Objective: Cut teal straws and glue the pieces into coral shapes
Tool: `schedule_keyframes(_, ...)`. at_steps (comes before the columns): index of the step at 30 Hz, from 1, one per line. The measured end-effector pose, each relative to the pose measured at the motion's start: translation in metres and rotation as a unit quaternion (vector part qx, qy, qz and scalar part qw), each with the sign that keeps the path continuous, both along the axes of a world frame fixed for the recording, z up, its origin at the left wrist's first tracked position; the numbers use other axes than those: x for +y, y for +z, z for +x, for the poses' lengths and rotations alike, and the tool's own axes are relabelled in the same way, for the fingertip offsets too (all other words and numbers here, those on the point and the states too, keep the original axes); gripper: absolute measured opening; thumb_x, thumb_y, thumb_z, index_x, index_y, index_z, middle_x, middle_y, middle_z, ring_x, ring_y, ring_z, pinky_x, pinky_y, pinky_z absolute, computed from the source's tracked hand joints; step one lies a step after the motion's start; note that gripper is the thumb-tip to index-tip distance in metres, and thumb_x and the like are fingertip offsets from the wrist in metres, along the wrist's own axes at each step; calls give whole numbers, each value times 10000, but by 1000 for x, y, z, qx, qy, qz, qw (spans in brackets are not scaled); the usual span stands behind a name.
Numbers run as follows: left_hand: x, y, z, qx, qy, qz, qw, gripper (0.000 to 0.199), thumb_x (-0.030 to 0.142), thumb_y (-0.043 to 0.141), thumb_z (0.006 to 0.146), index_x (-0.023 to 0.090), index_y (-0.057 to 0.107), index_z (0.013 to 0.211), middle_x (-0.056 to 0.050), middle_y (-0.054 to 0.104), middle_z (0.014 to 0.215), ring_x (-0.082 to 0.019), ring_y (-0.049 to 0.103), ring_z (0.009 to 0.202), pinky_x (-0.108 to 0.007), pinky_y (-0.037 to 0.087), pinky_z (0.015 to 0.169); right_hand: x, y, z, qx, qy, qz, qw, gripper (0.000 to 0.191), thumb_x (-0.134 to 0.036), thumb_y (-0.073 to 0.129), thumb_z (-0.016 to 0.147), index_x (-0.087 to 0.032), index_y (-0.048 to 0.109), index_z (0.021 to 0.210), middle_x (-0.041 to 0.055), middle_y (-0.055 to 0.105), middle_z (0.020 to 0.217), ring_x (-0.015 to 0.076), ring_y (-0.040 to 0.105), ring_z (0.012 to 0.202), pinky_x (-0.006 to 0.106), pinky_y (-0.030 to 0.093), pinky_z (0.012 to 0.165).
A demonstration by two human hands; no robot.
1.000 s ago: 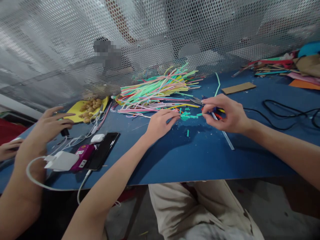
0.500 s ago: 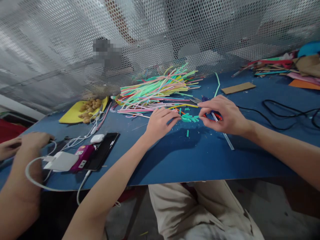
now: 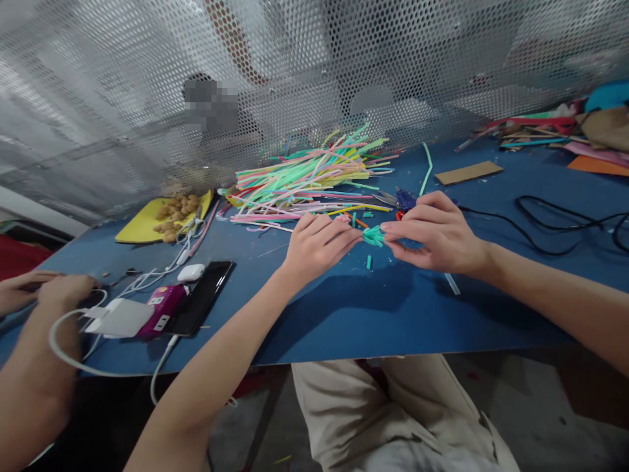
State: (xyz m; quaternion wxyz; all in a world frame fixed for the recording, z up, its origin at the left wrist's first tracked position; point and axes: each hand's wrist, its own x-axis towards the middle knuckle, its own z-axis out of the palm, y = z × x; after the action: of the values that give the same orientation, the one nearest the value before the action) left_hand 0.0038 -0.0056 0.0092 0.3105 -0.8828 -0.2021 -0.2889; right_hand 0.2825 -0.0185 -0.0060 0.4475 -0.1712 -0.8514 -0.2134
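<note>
A small cluster of short green pieces (image 3: pixel 373 236) is held between my two hands above the blue table. My left hand (image 3: pixel 322 246) pinches its left side with thumb and fingers. The fingertips of my right hand (image 3: pixel 427 236) close on its right side. Just behind my right hand lie a blue glue gun (image 3: pixel 405 199) and scissors or pliers with metal tips (image 3: pixel 386 198), partly hidden. One loose green piece (image 3: pixel 369 262) rests in front of the cluster. Beyond my hands is a pile of coloured pipe cleaners (image 3: pixel 304 174).
A black phone (image 3: pixel 206 298), a white charger (image 3: pixel 125 318) and cables lie at left, near another person's hands (image 3: pixel 63 288). A yellow sheet (image 3: pixel 135 221) holds brown lumps. A cardboard strip (image 3: pixel 469 173) and black cable (image 3: pixel 545 246) are at right. Perforated metal stands behind.
My right hand has moved slightly left onto the green cluster, which is now more bunched together. My left hand has shifted slightly right. The other person's hands have moved a little.
</note>
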Motion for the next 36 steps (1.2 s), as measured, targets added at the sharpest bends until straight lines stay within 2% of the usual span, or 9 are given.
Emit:
schedule_keyframes(9, -4, 1, 4, -21, -20, 3, 1000, 116, 341, 688, 967, 261, 739, 1033, -3, 781, 937, -148, 627, 773, -346, 366, 714, -2, -4, 3, -33, -13, -6, 999, 694, -231, 706, 921, -362, 415, 1537, -45, 753, 893, 144, 685, 767, 373, 479, 859)
schedule_keyframes(17, -5, 1, 5, -44, -46, 1, 998, 104, 307, 735, 930, 249, 738, 1016, 0, 782, 926, -142, 626, 775, -338, 384, 717, -2, -2, -1, -16, -11, -12, 1000, 673, -228, 715, 924, -358, 433, 1522, -52, 748, 865, 141, 680, 741, 376, 469, 853)
schedule_keyframes(22, -5, -4, 6, -63, -21, -54, 996, 103, 326, 699, 959, 262, 759, 1012, -11, 784, 933, -155, 649, 811, -336, 401, 759, -5, 1, -6, 25, -1, -43, 999, 709, -212, 721, 922, -360, 399, 1536, -79, 785, 872, 145, 660, 704, 390, 457, 878)
schedule_keyframes(26, -3, -8, 6, -95, -28, -86, 991, 104, 313, 690, 966, 258, 755, 1027, -15, 785, 945, -157, 673, 871, -335, 414, 793, -6, 2, -7, 38, -1, -66, 997, 744, -198, 721, 916, -351, 363, 1551, -102, 794, 841, 156, 637, 695, 406, 443, 901)
schedule_keyframes(32, -3, -7, 6, -103, -32, -83, 991, 100, 298, 703, 956, 250, 751, 1029, -8, 786, 944, -152, 679, 878, -330, 415, 798, -5, 0, -8, 45, 6, -63, 997, 742, -190, 724, 896, -330, 377, 1537, -112, 790, 826, 160, 629, 688, 420, 436, 898)
schedule_keyframes(36, -3, -8, 7, -102, -27, -97, 990, 107, 313, 690, 965, 252, 748, 1030, -16, 788, 956, -160, 681, 879, -337, 415, 798, -7, 1, -8, 45, -18, -70, 996, 642, -200, 727, 893, -324, 446, 1457, -103, 793, 801, 159, 641, 673, 427, 442, 908)
